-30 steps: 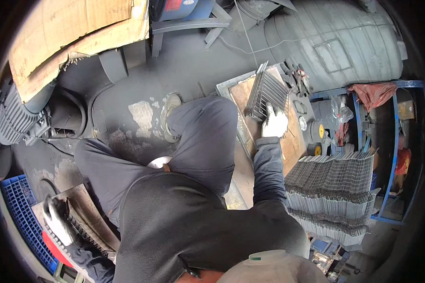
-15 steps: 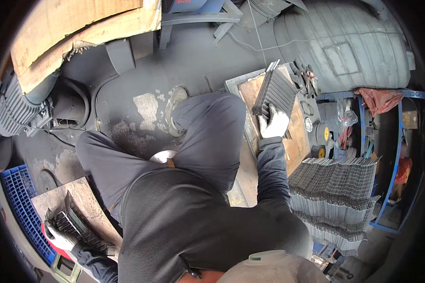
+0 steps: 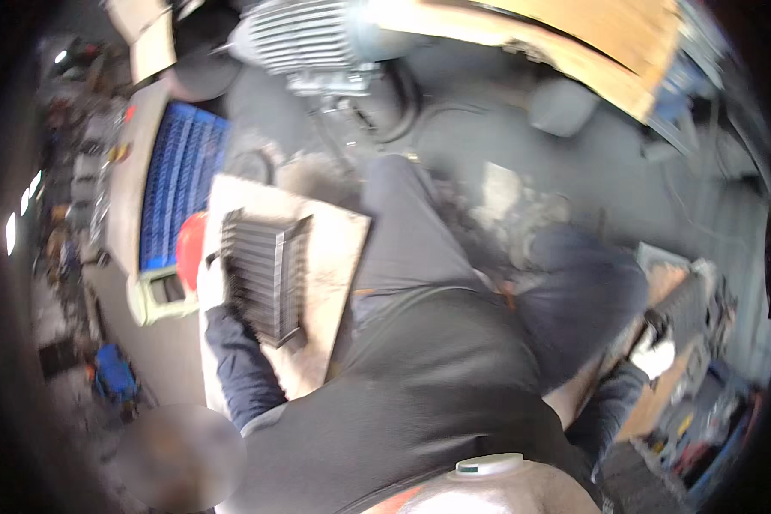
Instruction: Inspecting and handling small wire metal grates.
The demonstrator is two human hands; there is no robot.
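Note:
My left hand (image 3: 212, 283), in a white glove with dark fingertips, rests at the left edge of a stack of dark, thin metal strips (image 3: 265, 274). This stack lies on a worn board (image 3: 334, 240) at my left. Far to the right, my right hand (image 3: 654, 353), also gloved in white, is at the near end of another pile of dark strips (image 3: 681, 304). That pile lies on a brown board (image 3: 645, 415). Motion blur smears both hands' fingers, so their grip is unclear.
Beside my left hand is a red rounded object (image 3: 192, 248), with a blue plastic crate (image 3: 182, 184) beyond it. A grey finned motor (image 3: 295, 38) and a large cardboard sheet (image 3: 565, 43) are at the far side. Blurred tools and parts (image 3: 685, 428) lie at the lower right.
My view has swung left, so the left board is now nearer the middle and the right board near the rim. Both hands remain at their stacks of strips.

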